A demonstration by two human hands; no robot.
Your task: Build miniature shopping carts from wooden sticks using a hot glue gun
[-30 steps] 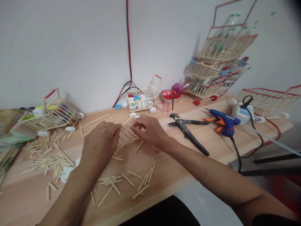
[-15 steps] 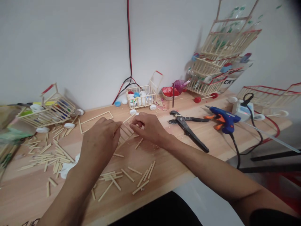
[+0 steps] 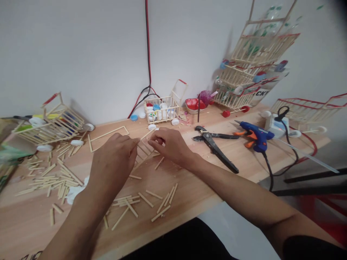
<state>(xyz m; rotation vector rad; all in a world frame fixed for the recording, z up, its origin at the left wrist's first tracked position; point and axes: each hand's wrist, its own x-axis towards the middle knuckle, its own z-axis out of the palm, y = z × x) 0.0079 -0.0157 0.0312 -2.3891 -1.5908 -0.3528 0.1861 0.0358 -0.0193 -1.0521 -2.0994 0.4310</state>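
Note:
A small ladder-like frame of thin wooden sticks (image 3: 143, 156) lies between my hands, low over the table. My left hand (image 3: 114, 159) is closed on the left end of this frame, its fingertips partly hidden behind the knuckles. At the other end, my right hand (image 3: 170, 146) has its thumb and forefinger bent together against the frame's edge. Whether a small piece sits in that pinch is too small to tell. A larger rectangular stick frame (image 3: 108, 135) rests flat just behind my left hand. Short cut sticks (image 3: 131, 207) are scattered in front of me.
A heap of sticks (image 3: 58, 180) spreads at left. Little stick carts stand along the wall, one holding bottle caps (image 3: 162, 111). Black-handled cutters (image 3: 214, 146) and a blue glue gun (image 3: 256, 135) with its cord lie right. Stacked carts (image 3: 238, 83) rise behind.
The view has shifted slightly, so everything sits a little further left. Both hands stay at the stick frame, with barely any movement of the fingers.

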